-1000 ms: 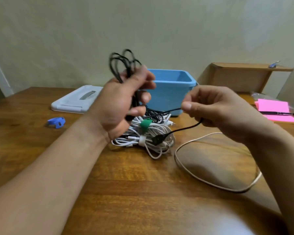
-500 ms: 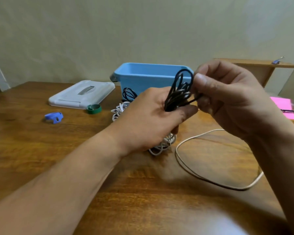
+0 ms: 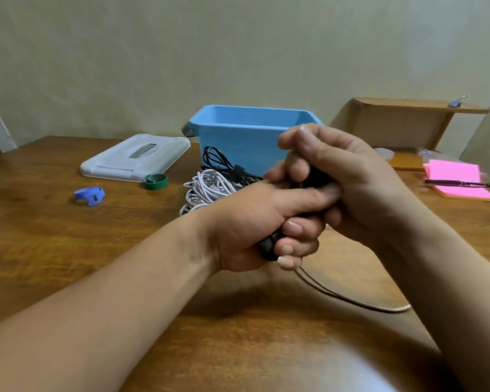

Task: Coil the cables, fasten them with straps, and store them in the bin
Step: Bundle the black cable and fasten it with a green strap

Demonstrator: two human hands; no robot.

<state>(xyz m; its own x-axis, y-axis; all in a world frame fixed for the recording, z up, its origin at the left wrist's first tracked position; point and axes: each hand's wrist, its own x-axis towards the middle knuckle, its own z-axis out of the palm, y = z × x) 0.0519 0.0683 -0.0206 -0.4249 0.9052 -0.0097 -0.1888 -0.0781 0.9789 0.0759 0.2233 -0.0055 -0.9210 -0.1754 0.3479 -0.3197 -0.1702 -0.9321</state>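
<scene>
From the head camera I count two hands, both mine, both wrapped round one thing. My left hand (image 3: 252, 227) grips the bunched black cable (image 3: 269, 246) in a fist, thumb laid along the top and fingers curled underneath. My right hand (image 3: 343, 176) is clenched over the upper end of the same bundle, touching my left thumb. Only small dark patches of the cable show between my fingers. I hold it above the table, in front of the bin.

There is one blue bin (image 3: 238, 137), open, standing at the far middle of the table. Its one white lid (image 3: 133, 159) lies flat to the left of it. Two loose straps lie near the lid: a green one (image 3: 155, 181) rolled up just beside its near edge, and a blue one (image 3: 89, 195) further left.

I count three other cables. A white coil (image 3: 207, 188) is heaped behind my left wrist, a second black coil (image 3: 218, 161) leans against the bin's front wall, and one pale cable (image 3: 351, 299) lies loose, curving out from under my hands to the right.

On the right are one pink stack of notes (image 3: 458, 176) with one pen (image 3: 458, 183) across it, and one cardboard box (image 3: 399, 123) on its side behind them.

The table (image 3: 68, 250) is glossy brown wood, backed by a plain pale wall (image 3: 238, 52).
</scene>
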